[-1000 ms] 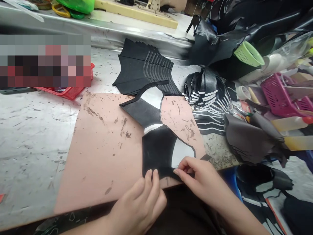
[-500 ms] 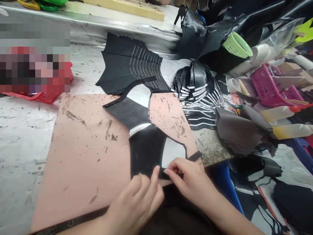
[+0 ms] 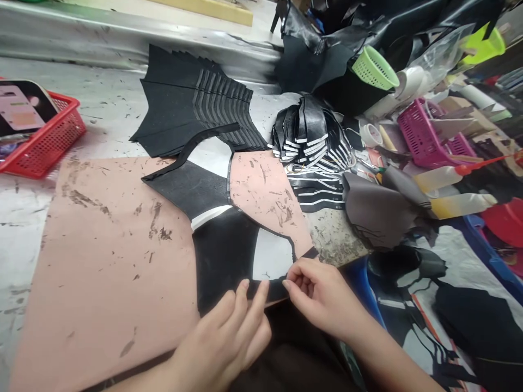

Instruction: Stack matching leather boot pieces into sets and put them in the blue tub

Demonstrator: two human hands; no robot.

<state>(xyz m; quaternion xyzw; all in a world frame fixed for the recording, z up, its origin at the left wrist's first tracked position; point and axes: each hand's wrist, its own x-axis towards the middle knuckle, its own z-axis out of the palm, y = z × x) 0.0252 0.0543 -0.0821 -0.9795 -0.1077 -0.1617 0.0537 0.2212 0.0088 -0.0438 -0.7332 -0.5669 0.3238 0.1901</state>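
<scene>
A black cut piece [image 3: 223,250] with a white lining showing lies on a pink work mat [image 3: 102,256] near the table's front edge. My left hand [image 3: 229,337] rests on the piece's lower edge with fingers stretched flat, pressing it down. My right hand [image 3: 322,294] pinches the narrow black strip at the piece's lower right corner between thumb and fingers. A second black piece [image 3: 186,182] lies joined just beyond it on the mat.
A fanned stack of black pieces [image 3: 196,109] lies behind the mat. A pile of black straps with white edges [image 3: 314,141] sits to the right, beside brown scraps [image 3: 376,209]. A red basket [image 3: 41,139] stands at left; pink basket [image 3: 425,136] and green cup [image 3: 373,68] at right.
The view has swung right and down. My left fingers have slid a little right along the edge; my right hand keeps its pinch on the strip.
</scene>
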